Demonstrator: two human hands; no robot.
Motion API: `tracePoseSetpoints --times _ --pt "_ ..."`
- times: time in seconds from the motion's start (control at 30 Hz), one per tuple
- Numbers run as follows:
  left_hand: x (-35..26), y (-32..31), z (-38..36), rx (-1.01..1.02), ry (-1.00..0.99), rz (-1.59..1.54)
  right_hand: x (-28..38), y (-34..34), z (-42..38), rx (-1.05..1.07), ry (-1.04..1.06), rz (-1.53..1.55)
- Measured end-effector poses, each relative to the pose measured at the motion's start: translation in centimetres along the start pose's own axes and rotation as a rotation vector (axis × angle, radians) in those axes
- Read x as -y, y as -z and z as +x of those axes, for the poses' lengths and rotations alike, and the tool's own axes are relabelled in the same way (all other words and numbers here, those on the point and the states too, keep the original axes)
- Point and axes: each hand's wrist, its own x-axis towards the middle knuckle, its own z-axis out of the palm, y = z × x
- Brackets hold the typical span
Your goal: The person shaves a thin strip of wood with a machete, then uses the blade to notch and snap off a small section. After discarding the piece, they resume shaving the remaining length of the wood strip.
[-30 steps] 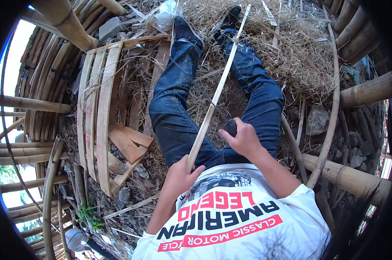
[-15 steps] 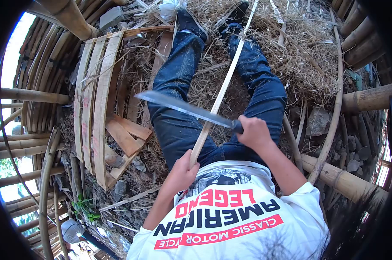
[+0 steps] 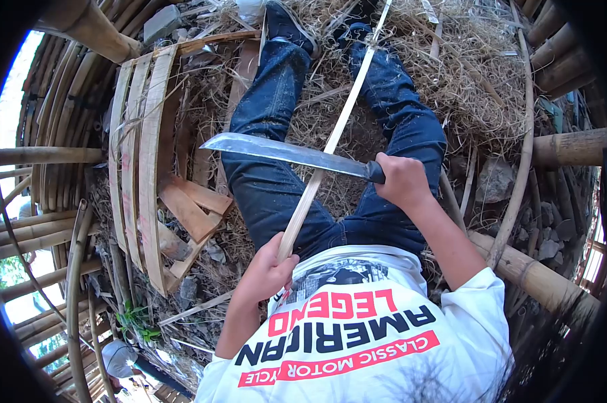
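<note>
A long pale wooden strip [image 3: 337, 131] runs from my lap up between my legs to the top edge of the view. Its near end is in my left hand [image 3: 266, 270], the fingers closed round it. My right hand [image 3: 404, 180] grips the black handle of a large machete [image 3: 276, 149]. The blade lies across the strip around its middle, over my thighs, with its tip pointing left. Whether the edge bites into the wood cannot be made out.
Wooden slats [image 3: 137, 161] joined in a frame stand at the left, beside short boards [image 3: 186, 208]. Thin shavings [image 3: 478, 87] cover the ground ahead. Bamboo poles [image 3: 538, 269] and stones [image 3: 495, 180] lie on the right. Bamboo walls enclose both sides.
The machete has moved slightly up and towards my feet along the strip, its blade now sharp instead of blurred. My left hand and the strip's near end have shifted a little left.
</note>
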Motion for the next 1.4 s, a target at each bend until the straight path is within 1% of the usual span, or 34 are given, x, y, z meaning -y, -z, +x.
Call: tracePoseSetpoints --times 0.27,0.37,0.43,0.47,0.53,0.57,0.63,0.73,0.8,0.87,0.9,0.93,0.97,1.0,1.07,1.1,1.13,1.2,1.23,1.3,1.4 --pt "-0.4 0.5 -0.5 0.016 0.030 -0.052 0.2 0.6 0.2 -0.010 0.041 -0.016" --pt "-0.1 0.9 -0.9 0.020 0.041 -0.046 0.0 0.6 0.2 0.026 0.010 0.015" --pt "-0.4 1.4 -1.8 -0.012 0.057 -0.039 -1.4 0.7 0.5 -0.005 -0.047 -0.071" --pt "-0.1 1.9 -2.1 -0.012 0.060 -0.039 -2.2 1.2 0.9 0.028 -0.172 -0.125" --pt "0.4 2.8 -2.7 -0.032 0.116 -0.081 -4.8 1.8 1.2 0.033 -0.261 -0.144" --pt "0.5 2.4 -2.7 0.003 0.101 0.003 -5.0 1.7 1.1 0.033 -0.259 -0.145" --pt "0.2 2.2 -2.4 -0.007 0.091 -0.014 -5.2 2.1 1.1 0.028 -0.255 -0.142" --pt "0.0 2.2 -1.9 0.009 0.086 -0.065 -2.7 2.1 0.4 0.015 -0.280 -0.077" --pt "-0.5 1.8 -1.5 0.016 0.070 -0.084 -0.9 1.8 -0.4 0.010 -0.259 -0.043" --pt "-1.1 0.7 -0.8 0.007 0.069 -0.050 0.8 1.1 -0.9 0.042 -0.143 0.098" --pt "-1.3 0.4 -0.6 0.004 0.067 -0.017 1.3 0.7 -1.0 0.042 -0.144 0.106" --pt "-1.4 0.4 -0.8 0.003 0.070 -0.012 1.6 0.5 -1.1 0.061 -0.096 0.121" --pt "-1.5 0.4 -0.9 0.013 0.070 -0.054 1.6 0.3 -1.3 0.080 -0.050 0.133" --pt "-1.5 0.4 -1.0 0.025 0.071 -0.099 1.2 0.2 -1.1 0.080 -0.055 0.133" --pt "-1.1 0.2 -1.1 0.018 0.064 -0.143 -0.7 0.2 0.1 -0.033 0.003 0.113" --pt "-0.9 0.3 -1.2 0.006 0.051 -0.185 -1.9 0.2 0.7 0.009 -0.036 0.009" --pt "-0.8 0.6 -1.4 0.003 0.044 -0.187 -3.0 0.2 1.4 0.004 -0.031 0.007" --pt "-0.4 1.0 -2.1 0.039 0.015 -0.172 -5.1 0.4 2.6 -0.007 -0.265 -0.123" --pt "-0.3 0.8 -2.0 0.039 0.011 -0.174 -5.9 0.5 3.1 -0.009 -0.263 -0.126" --pt "-0.2 0.4 -1.8 0.032 0.017 -0.181 -6.8 0.6 3.8 0.028 -0.354 -0.113" --pt "-0.2 0.9 -1.2 0.031 -0.002 -0.145 -4.4 1.0 3.2 0.006 -0.367 -0.072"
